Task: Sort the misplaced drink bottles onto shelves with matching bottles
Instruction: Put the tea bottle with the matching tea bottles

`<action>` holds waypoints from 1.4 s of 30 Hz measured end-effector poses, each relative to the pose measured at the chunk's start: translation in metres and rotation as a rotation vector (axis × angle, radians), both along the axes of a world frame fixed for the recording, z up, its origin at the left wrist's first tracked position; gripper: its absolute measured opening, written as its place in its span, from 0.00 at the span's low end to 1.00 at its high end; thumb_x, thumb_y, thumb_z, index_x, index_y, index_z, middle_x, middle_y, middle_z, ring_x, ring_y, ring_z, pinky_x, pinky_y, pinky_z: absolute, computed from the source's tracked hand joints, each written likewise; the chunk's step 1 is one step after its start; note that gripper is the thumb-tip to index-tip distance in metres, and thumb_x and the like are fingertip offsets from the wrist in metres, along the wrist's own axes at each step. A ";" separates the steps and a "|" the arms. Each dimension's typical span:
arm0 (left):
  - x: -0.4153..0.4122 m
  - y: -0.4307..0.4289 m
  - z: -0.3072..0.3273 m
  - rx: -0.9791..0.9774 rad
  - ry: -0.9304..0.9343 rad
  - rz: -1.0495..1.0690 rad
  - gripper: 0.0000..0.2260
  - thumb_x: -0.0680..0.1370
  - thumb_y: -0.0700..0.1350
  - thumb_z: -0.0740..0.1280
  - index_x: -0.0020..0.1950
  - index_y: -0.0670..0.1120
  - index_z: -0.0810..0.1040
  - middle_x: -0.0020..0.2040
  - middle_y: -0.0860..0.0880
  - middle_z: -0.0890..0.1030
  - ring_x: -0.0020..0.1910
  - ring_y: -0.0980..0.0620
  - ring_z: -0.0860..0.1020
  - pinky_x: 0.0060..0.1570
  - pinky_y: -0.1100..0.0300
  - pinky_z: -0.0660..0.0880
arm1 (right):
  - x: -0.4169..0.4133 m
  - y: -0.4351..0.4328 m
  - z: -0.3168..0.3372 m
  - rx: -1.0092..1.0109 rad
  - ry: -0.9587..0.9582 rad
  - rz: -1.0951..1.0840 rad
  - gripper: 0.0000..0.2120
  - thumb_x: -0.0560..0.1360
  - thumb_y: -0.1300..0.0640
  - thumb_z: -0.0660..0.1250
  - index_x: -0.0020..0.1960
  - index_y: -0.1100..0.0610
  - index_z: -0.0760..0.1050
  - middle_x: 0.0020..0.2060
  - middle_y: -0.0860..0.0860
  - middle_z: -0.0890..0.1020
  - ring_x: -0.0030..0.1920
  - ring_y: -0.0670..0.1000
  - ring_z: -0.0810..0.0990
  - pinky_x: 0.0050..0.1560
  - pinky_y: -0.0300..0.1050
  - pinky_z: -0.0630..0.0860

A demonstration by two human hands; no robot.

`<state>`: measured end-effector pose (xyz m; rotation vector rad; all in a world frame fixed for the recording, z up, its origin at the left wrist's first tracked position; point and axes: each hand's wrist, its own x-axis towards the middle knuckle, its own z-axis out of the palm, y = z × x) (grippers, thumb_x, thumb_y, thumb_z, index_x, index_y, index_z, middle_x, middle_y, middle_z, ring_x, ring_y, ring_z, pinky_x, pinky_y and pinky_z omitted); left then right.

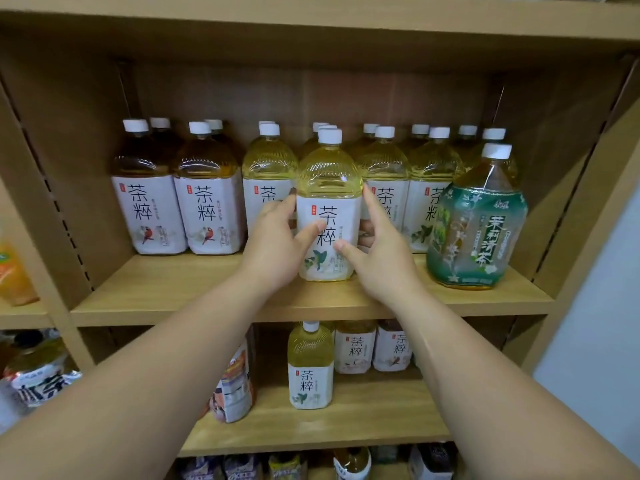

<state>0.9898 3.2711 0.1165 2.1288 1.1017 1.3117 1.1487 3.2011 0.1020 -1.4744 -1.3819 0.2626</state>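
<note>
Left hand (277, 237) and right hand (377, 254) grip the pale tea bottle (329, 188) from both sides, thumbs on its label, at the shelf (166, 292) front. Risk: pushed toward 12 o'clock it knocks the matching row (384, 161), or the right hand clips the green jasmine bottle (478, 230) at 3 o'clock.

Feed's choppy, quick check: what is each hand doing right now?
Left hand: grips the pale tea bottle.
Right hand: grips the same bottle.

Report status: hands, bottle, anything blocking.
Left hand and right hand grip pale yellow tea bottle. Upright on shelf, before matching row. Green jasmine tea bottle right, apart.
</note>
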 end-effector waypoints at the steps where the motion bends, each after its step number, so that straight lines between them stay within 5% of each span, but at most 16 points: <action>1: 0.001 0.001 0.000 -0.001 0.005 0.001 0.16 0.79 0.53 0.71 0.67 0.53 0.79 0.61 0.49 0.77 0.60 0.51 0.78 0.63 0.49 0.77 | 0.001 0.002 0.000 0.002 0.002 -0.001 0.49 0.76 0.56 0.75 0.78 0.28 0.45 0.72 0.43 0.75 0.71 0.48 0.75 0.66 0.58 0.78; 9: -0.002 0.001 0.001 -0.065 0.026 -0.019 0.20 0.80 0.55 0.69 0.71 0.53 0.75 0.64 0.50 0.75 0.63 0.50 0.76 0.65 0.46 0.76 | -0.003 0.001 -0.001 0.003 0.016 0.001 0.46 0.77 0.56 0.75 0.80 0.31 0.48 0.72 0.44 0.75 0.70 0.47 0.76 0.67 0.55 0.78; 13: -0.011 -0.028 -0.014 -0.053 -0.058 0.090 0.33 0.80 0.52 0.70 0.82 0.50 0.60 0.75 0.49 0.68 0.71 0.52 0.71 0.71 0.50 0.71 | -0.003 -0.036 -0.011 0.053 0.081 -0.088 0.38 0.78 0.56 0.73 0.81 0.41 0.59 0.65 0.44 0.78 0.61 0.40 0.79 0.55 0.28 0.75; 17: -0.020 -0.094 -0.065 0.094 -0.259 0.080 0.25 0.80 0.42 0.70 0.76 0.50 0.69 0.64 0.52 0.71 0.61 0.60 0.76 0.58 0.66 0.78 | 0.019 -0.104 -0.056 0.168 0.194 -0.179 0.24 0.78 0.57 0.73 0.71 0.46 0.72 0.53 0.43 0.81 0.52 0.40 0.81 0.49 0.31 0.79; 19: -0.015 -0.123 -0.105 0.109 -0.217 0.010 0.22 0.79 0.41 0.71 0.71 0.50 0.73 0.58 0.54 0.73 0.57 0.57 0.78 0.53 0.63 0.79 | 0.033 -0.137 -0.091 0.192 0.192 -0.259 0.18 0.78 0.59 0.73 0.65 0.47 0.76 0.49 0.43 0.82 0.49 0.42 0.82 0.47 0.34 0.80; 21: -0.004 -0.144 -0.149 0.026 -0.126 -0.089 0.18 0.78 0.45 0.72 0.67 0.53 0.75 0.55 0.58 0.75 0.56 0.53 0.79 0.50 0.57 0.80 | 0.047 -0.163 -0.132 0.142 0.214 -0.336 0.14 0.77 0.60 0.74 0.58 0.46 0.78 0.46 0.43 0.82 0.46 0.43 0.82 0.45 0.35 0.80; 26: 0.038 -0.167 -0.253 -0.332 0.086 -0.231 0.16 0.76 0.42 0.76 0.59 0.57 0.78 0.50 0.52 0.79 0.47 0.58 0.79 0.43 0.70 0.75 | 0.083 -0.201 -0.247 -0.144 0.255 -0.433 0.14 0.76 0.59 0.74 0.47 0.40 0.77 0.42 0.44 0.83 0.44 0.42 0.82 0.43 0.32 0.78; 29: 0.065 -0.163 -0.322 -0.470 0.272 -0.274 0.14 0.75 0.45 0.75 0.60 0.53 0.80 0.51 0.53 0.80 0.49 0.59 0.78 0.51 0.61 0.77 | 0.096 -0.209 -0.322 -0.380 0.288 -0.417 0.07 0.77 0.55 0.74 0.53 0.46 0.79 0.46 0.44 0.84 0.47 0.41 0.82 0.50 0.41 0.81; 33: 0.108 -0.151 -0.390 -0.643 0.382 -0.335 0.20 0.79 0.45 0.72 0.71 0.51 0.75 0.61 0.52 0.79 0.58 0.55 0.78 0.62 0.57 0.76 | 0.115 -0.200 -0.405 -0.528 0.306 -0.363 0.14 0.79 0.58 0.71 0.64 0.56 0.79 0.57 0.48 0.83 0.59 0.49 0.81 0.60 0.47 0.78; 38: 0.160 -0.121 -0.448 -0.757 0.370 -0.338 0.23 0.83 0.46 0.65 0.78 0.50 0.68 0.69 0.47 0.78 0.60 0.49 0.79 0.55 0.58 0.76 | 0.136 -0.174 -0.462 -0.569 0.230 -0.388 0.23 0.78 0.44 0.61 0.71 0.49 0.75 0.60 0.48 0.83 0.60 0.50 0.81 0.60 0.53 0.79; 42: 0.191 -0.103 -0.472 -0.884 0.311 -0.386 0.24 0.86 0.42 0.59 0.82 0.52 0.61 0.70 0.53 0.74 0.65 0.48 0.76 0.56 0.61 0.70 | 0.147 -0.158 -0.483 -0.522 0.172 -0.409 0.25 0.82 0.56 0.64 0.79 0.53 0.67 0.70 0.51 0.78 0.69 0.50 0.76 0.69 0.47 0.74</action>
